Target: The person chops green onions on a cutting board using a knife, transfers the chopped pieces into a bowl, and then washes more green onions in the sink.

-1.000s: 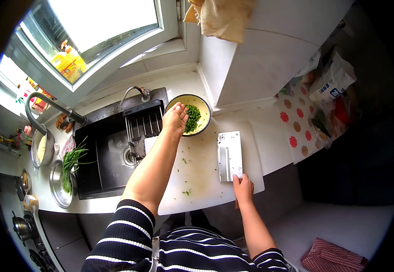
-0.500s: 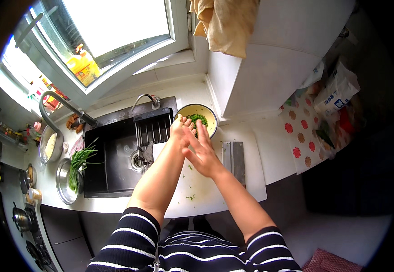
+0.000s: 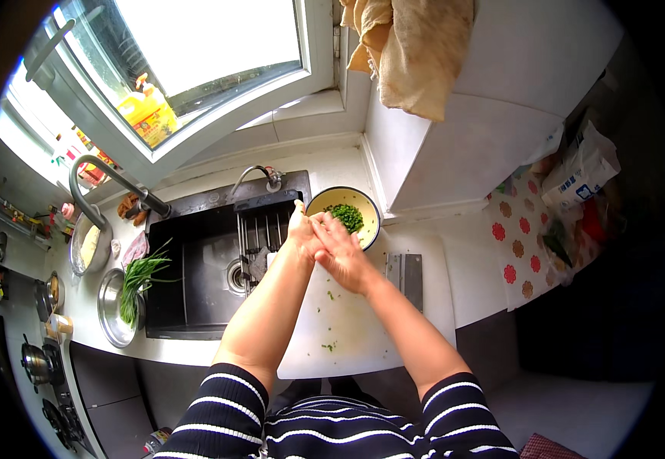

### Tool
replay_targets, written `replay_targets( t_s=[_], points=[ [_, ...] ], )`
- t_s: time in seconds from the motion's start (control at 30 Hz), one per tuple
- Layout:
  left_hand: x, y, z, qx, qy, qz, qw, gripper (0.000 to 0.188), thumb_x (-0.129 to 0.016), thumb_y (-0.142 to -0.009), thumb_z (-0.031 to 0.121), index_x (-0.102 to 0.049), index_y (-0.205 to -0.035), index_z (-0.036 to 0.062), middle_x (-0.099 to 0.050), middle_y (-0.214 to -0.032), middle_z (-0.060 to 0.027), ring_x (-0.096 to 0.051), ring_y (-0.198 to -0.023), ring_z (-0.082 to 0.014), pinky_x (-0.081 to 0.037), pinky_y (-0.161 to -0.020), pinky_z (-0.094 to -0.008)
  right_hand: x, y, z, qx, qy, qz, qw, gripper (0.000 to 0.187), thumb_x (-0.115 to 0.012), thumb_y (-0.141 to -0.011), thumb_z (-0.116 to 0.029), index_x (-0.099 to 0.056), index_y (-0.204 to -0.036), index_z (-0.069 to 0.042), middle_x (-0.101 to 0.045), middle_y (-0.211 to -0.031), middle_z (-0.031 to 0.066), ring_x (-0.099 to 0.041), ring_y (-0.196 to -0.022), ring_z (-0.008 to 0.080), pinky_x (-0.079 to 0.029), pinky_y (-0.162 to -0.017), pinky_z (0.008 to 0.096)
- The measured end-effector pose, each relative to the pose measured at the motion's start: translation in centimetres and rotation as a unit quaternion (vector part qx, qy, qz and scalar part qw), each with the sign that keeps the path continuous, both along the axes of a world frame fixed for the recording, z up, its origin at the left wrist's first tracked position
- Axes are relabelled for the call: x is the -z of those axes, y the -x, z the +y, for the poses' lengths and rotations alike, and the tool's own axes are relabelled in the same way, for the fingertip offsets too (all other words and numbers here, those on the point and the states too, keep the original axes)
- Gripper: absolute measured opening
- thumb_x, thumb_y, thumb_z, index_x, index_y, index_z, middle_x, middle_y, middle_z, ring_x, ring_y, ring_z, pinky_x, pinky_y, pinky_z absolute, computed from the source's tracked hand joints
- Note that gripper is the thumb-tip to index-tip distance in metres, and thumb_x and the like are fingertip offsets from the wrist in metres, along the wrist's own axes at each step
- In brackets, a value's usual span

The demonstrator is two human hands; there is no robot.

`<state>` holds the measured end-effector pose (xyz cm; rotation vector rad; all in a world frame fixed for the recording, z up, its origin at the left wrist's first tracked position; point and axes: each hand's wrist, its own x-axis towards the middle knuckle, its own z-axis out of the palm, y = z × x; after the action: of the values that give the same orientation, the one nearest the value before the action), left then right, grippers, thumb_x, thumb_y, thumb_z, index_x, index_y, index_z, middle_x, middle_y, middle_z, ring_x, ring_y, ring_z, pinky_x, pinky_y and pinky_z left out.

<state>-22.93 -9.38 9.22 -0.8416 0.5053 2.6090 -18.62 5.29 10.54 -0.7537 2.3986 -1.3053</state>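
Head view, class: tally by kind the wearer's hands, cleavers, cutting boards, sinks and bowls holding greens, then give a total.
Hands: 2 (left hand, right hand)
Cleaver: 1
Cutting board: 1
Sink: 1
Bowls holding greens: 2 (cream bowl, steel bowl)
Total: 7
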Motion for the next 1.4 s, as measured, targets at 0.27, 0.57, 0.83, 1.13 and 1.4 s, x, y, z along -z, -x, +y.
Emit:
replay_targets(
  t_s=[0.27,0.57,0.83,1.13,1.4],
  points=[
    [-0.3,-0.8,0.2,0.018,-0.032,0.029,0.999,0.101,-0.020,-0.087,0.079,0.000,-0.153,0.0052,-0.017,-0.154,-0.0276,-0.025,-0.139,-0.0460,-0.019,-0.111,-0.0633,1.1,0.9,2.3,0.012,-0.020,0.039,0.999,0.095,-0.025,-0.084,-0.081,-0.032,-0.150,-0.013,-0.022,-0.158,0.0153,-0.018,-0.146,0.0326,-0.013,-0.115,0.0569],
    [-1.0,-1.8,0.6,0.027,0.029,0.017,0.999,0.103,-0.020,-0.083,0.083,-0.026,-0.143,-0.0002,-0.043,-0.134,-0.0240,-0.043,-0.126,-0.0423,-0.028,-0.108,-0.0620,2.6,1.3,3.2,0.008,-0.095,0.060,0.994,0.091,-0.026,-0.086,-0.080,-0.032,-0.150,-0.016,-0.024,-0.157,0.0131,-0.018,-0.146,0.0331,-0.012,-0.115,0.0571],
    [-3.1,-2.1,1.7,0.026,0.063,0.030,0.997,0.085,-0.028,-0.089,0.075,-0.042,-0.125,-0.0003,-0.051,-0.125,-0.0227,-0.050,-0.118,-0.0403,-0.037,-0.106,-0.0557,2.4,2.3,2.8,0.022,-0.139,0.054,0.988,0.095,-0.023,-0.082,-0.084,-0.032,-0.150,-0.018,-0.026,-0.156,0.0147,-0.019,-0.146,0.0334,-0.007,-0.113,0.0637],
    [-0.9,-1.4,2.6,0.043,-0.046,0.056,0.996,0.047,-0.032,-0.103,0.046,-0.049,-0.117,0.0039,-0.056,-0.116,-0.0166,-0.058,-0.102,-0.0334,-0.046,-0.097,-0.0502,2.2,2.5,1.0,0.147,-0.041,0.174,0.973,0.037,-0.054,-0.093,-0.031,-0.064,-0.125,-0.015,-0.056,-0.133,0.0177,-0.044,-0.127,0.0426,-0.032,-0.109,0.0490],
    [-0.5,-1.5,2.6,0.017,-0.030,0.055,0.998,0.058,-0.034,-0.100,0.054,-0.044,-0.124,0.0020,-0.059,-0.107,-0.0207,-0.058,-0.103,-0.0368,-0.044,-0.096,-0.0554,1.5,1.1,0.8,0.082,0.085,0.249,0.961,0.029,-0.061,-0.088,-0.020,-0.068,-0.114,-0.011,-0.059,-0.128,0.0164,-0.048,-0.122,0.0411,-0.038,-0.105,0.0484]
  ],
)
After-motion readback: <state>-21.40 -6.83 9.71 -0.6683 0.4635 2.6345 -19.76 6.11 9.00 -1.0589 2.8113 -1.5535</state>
